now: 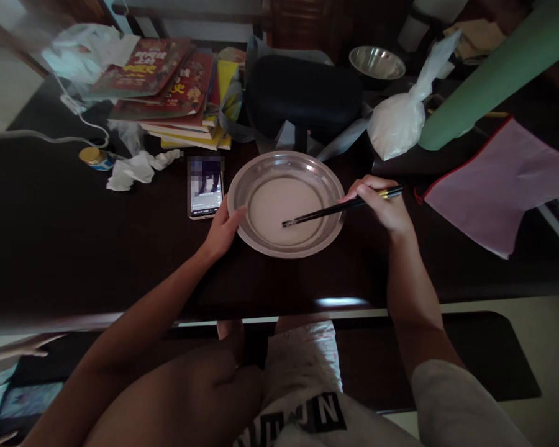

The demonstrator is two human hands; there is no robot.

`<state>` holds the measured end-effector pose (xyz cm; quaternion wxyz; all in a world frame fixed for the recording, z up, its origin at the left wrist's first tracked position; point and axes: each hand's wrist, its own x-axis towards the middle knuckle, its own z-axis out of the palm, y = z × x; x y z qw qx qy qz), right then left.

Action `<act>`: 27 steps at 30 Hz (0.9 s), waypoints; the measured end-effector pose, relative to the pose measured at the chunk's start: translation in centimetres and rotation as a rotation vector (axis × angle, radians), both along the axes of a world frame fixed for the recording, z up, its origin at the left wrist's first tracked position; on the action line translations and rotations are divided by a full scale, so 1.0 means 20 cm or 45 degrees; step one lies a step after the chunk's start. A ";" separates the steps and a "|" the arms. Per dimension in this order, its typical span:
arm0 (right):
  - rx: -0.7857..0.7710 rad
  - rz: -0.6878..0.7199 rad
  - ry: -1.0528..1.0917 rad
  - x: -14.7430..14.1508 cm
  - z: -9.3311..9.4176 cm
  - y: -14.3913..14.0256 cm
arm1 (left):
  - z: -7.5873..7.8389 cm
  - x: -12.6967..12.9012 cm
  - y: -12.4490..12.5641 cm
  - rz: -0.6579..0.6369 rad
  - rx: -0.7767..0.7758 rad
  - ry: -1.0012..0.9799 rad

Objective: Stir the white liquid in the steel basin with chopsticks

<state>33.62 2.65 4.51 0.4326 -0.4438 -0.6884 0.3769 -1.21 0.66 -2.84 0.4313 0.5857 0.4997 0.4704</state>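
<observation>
At frame centre, our left hand [221, 233] grips the rim of the metal bowl [328, 186]; our right hand [382, 205] pinches chopsticks [335, 211] dipping into thin batter [279, 208]. We judge the bowl rigid, light, slippery and spill-prone: hold by the rim.

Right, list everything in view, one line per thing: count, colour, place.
metal basin: one, silver, centre of the table, holding pale milky liquid
chopsticks: one pair, black, tips in the liquid
phone: one, screen lit, just left of the basin
books: a stack, red and yellow covers, far left
crumpled tissue: one, white, left of the phone
small jar: one, yellow lid, far left
black case: one, behind the basin
plastic bag: one, white, knotted, right of the case
small bowl: one, silver, far side
cloth: one, lilac, right
green roll: one, upper right
table: one, dark
left hand: on the basin's rim
right hand: holding the chopsticks
</observation>
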 end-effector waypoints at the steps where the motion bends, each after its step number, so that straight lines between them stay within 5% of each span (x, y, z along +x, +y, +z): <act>1: -0.002 0.018 -0.021 0.00 0.00 0.00 | 0.00 0.00 0.00 -0.001 0.003 0.001; 7: 0.059 -0.117 0.076 0.02 0.00 0.00 | 0.00 0.00 0.00 -0.006 -0.008 -0.005; 12: -0.013 0.070 0.018 -0.01 -0.01 0.00 | -0.01 0.00 0.00 0.015 -0.037 -0.012; 18: 0.074 -0.105 0.072 0.01 -0.01 0.01 | 0.00 0.00 0.00 0.009 -0.019 -0.020; 23: -0.026 0.076 0.028 -0.01 -0.01 0.00 | 0.01 0.00 0.00 0.007 0.005 0.030; 27: 0.072 -0.083 0.007 0.00 0.00 0.00 | 0.00 0.00 0.01 -0.001 0.015 0.026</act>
